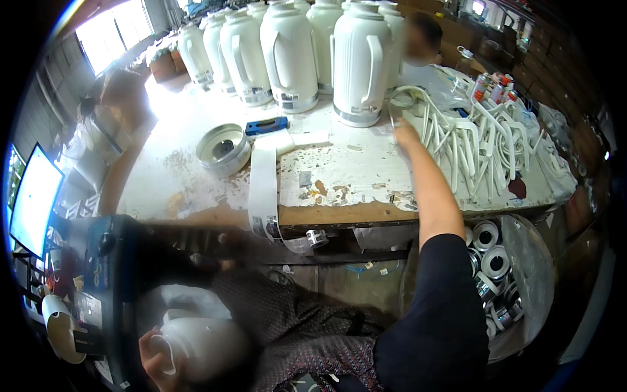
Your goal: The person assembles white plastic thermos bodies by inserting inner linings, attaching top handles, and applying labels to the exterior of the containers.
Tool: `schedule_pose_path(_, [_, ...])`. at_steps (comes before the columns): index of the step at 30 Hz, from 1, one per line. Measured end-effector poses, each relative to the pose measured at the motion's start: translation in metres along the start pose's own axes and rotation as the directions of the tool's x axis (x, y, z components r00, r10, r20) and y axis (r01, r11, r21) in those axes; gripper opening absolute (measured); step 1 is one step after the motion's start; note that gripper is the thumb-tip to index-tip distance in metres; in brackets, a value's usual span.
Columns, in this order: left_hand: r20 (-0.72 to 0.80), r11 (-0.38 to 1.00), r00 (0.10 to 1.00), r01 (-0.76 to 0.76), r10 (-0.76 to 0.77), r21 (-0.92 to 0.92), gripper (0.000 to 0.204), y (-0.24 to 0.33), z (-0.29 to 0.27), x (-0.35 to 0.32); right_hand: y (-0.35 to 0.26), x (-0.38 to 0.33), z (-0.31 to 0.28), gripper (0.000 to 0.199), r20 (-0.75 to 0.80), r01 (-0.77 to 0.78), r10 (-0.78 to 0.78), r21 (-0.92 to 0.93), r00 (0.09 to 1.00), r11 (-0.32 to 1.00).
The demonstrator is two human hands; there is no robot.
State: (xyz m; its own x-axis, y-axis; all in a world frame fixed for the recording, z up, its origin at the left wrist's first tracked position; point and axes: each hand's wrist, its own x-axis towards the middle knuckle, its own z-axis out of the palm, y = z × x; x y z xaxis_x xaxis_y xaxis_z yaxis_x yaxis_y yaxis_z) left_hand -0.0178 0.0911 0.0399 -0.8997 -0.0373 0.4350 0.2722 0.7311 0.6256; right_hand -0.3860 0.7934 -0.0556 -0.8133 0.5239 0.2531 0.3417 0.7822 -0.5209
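My left hand [154, 360] grips the rim of a white plastic flask body [212, 346], which lies tilted over my lap at the lower left. One finger reaches over its round mouth. Stretched far across the table, my right hand [406, 136] is at the left end of a curved white handle [413, 90]. Its fingers look closed there, though they are small and partly hidden. Beside it spreads a tangled pile of white plastic handles [480, 140]. Just left of that hand stands an upright white thermos flask [358, 68] with a silver band round its base.
More white flasks [287, 62] stand along the table's [366, 166] back. A tape roll [223, 149], a blue cutter [266, 125] and a label strip [263, 183] lie left. Spray cans [482, 86] stand at the far right. A bag of ringed parts [535, 287] sits below the edge.
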Motion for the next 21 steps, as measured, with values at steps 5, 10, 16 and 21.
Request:
schedule_pose_path(5, [0.047, 0.999, 0.998, -0.041, 0.041, -0.001, 0.047, 0.014, -0.014, -0.02, -0.007, -0.018, 0.009, 0.04, -0.057, 0.122, -0.142, -0.267, 0.988, 0.956])
schedule_pose_path(10, [-0.142, 0.983, 0.989, -0.053, 0.028, -0.177, 0.036, 0.016, -0.039, -0.06, -0.018, -0.016, -0.02, 0.046, 0.078, 0.093, -0.067, -0.404, 0.995, 0.91])
schedule_pose_path(16, [-0.125, 0.986, 0.981, -0.154, 0.146, -0.057, 0.037, -0.006, -0.029, -0.07, -0.018, -0.031, -0.061, 0.053, -0.098, 0.031, -0.065, -0.319, 0.993, 0.947])
schedule_pose_path(21, [-0.159, 0.982, 0.975, -0.169, 0.154, -0.083, 0.042, -0.006, -0.014, -0.063, 0.007, -0.047, -0.093, 0.061, -0.525, 0.322, -0.146, 0.26, 0.838, 0.91])
